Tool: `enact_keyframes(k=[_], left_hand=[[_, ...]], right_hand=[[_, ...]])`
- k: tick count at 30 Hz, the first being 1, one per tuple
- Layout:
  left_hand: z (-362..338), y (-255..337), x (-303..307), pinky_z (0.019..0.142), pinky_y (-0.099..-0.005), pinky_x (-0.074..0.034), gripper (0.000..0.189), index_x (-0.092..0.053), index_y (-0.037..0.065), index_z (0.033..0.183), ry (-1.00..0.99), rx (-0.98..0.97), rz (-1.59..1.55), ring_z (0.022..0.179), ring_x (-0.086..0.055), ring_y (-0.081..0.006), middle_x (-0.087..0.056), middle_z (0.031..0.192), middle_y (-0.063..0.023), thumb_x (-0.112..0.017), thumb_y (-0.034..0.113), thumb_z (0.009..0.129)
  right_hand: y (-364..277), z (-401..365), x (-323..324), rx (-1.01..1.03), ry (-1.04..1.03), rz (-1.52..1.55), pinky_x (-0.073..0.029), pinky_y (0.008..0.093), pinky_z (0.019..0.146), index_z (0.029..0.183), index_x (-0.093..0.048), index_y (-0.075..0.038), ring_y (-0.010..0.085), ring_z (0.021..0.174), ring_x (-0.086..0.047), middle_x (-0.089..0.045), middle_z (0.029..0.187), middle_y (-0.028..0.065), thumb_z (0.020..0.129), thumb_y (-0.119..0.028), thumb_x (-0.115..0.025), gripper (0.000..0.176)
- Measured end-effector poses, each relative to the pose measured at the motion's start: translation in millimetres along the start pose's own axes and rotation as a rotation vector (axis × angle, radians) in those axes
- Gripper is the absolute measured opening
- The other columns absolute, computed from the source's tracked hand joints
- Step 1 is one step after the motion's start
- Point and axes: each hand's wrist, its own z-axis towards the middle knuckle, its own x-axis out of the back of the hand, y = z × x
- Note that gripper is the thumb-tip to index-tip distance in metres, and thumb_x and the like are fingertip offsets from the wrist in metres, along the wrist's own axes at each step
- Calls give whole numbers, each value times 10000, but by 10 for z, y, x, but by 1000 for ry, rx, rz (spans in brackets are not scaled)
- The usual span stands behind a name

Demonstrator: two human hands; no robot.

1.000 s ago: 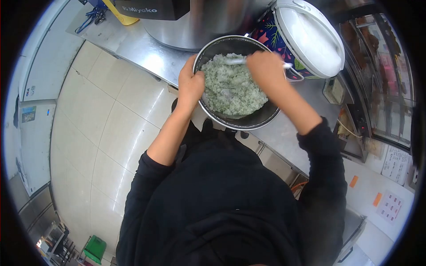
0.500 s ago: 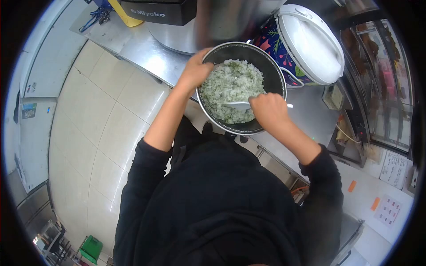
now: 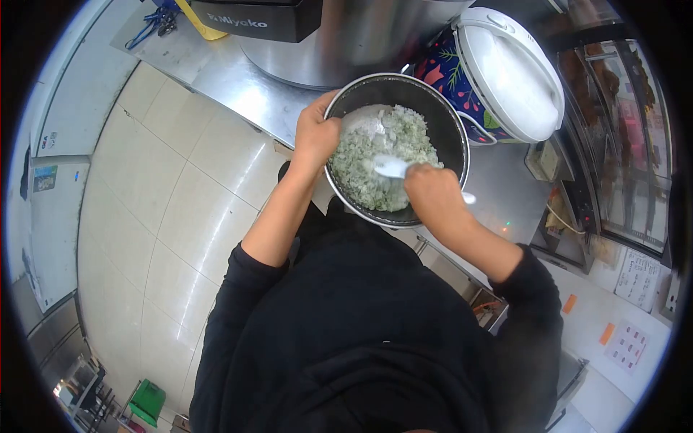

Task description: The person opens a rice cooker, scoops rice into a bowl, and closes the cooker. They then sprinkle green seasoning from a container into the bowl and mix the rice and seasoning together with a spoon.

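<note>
A dark-lined round pot (image 3: 449, 137) with a pale rim sits at the counter's edge, close to my body. Inside lies rice (image 3: 404, 137) mixed with green bits, and part of the pot's inner surface shows bare at the upper left. My left hand (image 3: 317, 132) grips the pot's left rim, thumb on the inside. Closed around the handle of a white rice paddle (image 3: 390, 167), my right hand (image 3: 433, 189) is over the pot's right side. The paddle's blade is at the rice, slightly blurred.
A floral rice cooker (image 3: 509, 79) with a white lid stands right of the pot. Behind it are a large steel container (image 3: 382, 36) and a black Miyako appliance (image 3: 253, 22). A glass display case (image 3: 613, 130) is at right; a green chair (image 3: 147, 403) stands lower left.
The paddle has moved up and its blade has turned within the rice. Rice has shifted away from the upper left, baring the pot there. My left hand has slid slightly down with the pot.
</note>
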Motion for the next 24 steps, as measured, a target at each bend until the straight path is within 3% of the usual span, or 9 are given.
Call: enact_keyframes(k=[3, 6, 9, 12, 15, 17, 19, 22, 24], left_hand=[[-8, -15, -15, 869, -260, -416, 484, -579, -56, 1101, 9, -45, 39, 939, -586, -177, -638, 985, -128, -372, -112, 667], [-10, -12, -7, 872, -261, -416, 472, -577, -58, 1098, -15, -50, 57, 943, -587, -177, -639, 988, -129, -377, -110, 673], [32, -64, 33, 880, -268, -415, 470, -572, -62, 1099, -23, -103, 178, 937, -589, -181, -640, 985, -136, -382, -112, 672], [-50, 25, -1, 893, -281, -410, 459, -561, -59, 1109, -35, -79, 140, 968, -582, -205, -624, 1016, -153, -398, -92, 681], [-36, -18, 51, 899, -290, -408, 445, -546, -58, 1119, 20, -203, 330, 1008, -567, -226, -600, 1054, -166, -413, -68, 694], [94, 12, 47, 904, -298, -406, 434, -543, -57, 1117, -33, -161, 366, 1031, -556, -236, -587, 1069, -173, -421, -58, 701], [227, -42, 38, 895, -291, -417, 450, -538, -60, 1130, -163, -126, 377, 1022, -563, -224, -592, 1077, -165, -415, -79, 698], [159, 112, -29, 877, -272, -430, 481, -542, -56, 1144, -162, 45, 68, 988, -581, -198, -608, 1068, -147, -400, -107, 687], [136, 93, -40, 859, -255, -437, 497, -551, -55, 1141, -121, 47, 29, 953, -595, -170, -623, 1047, -127, -381, -127, 680]], right_hand=[[26, -192, 587, -13, -70, 65, -493, 309, 499, 649, -626, -81, 197, 614, -637, -617, 663, 69, 677, -61, -586, 52], [-42, -113, 207, 83, -11, 116, -494, 328, 503, 700, -556, -59, 231, 555, -625, -587, 599, 100, 702, -78, -552, 19], [148, 323, -102, 7, 96, -3, -498, 341, 512, 653, -609, -85, 231, 577, -637, -622, 628, 90, 682, -84, -567, 50], [369, 523, 57, -26, 125, -144, -503, 337, 530, 696, -647, -76, 236, 599, -646, -628, 621, 83, 703, -83, -559, 88], [540, 466, 445, -114, 154, -170, -498, 321, 517, 695, -638, -76, 226, 593, -646, -625, 614, 89, 725, -102, -557, 90], [574, 469, 512, -231, 119, -199, -493, 309, 509, 687, -630, -79, 208, 584, -644, -630, 628, 92, 732, -114, -559, 91], [467, 549, 46, -194, 94, -262, -486, 302, 500, 681, -614, -80, 191, 569, -638, -627, 634, 86, 730, -117, -560, 82], [-42, 442, -289, -249, 120, -253, -474, 285, 489, 702, -589, -77, 166, 581, -635, -623, 648, 70, 719, -102, -565, 38], [-182, 120, -175, -122, 60, -125, -479, 288, 494, 723, -572, -65, 178, 619, -642, -609, 638, 72, 707, -83, -568, 25]])
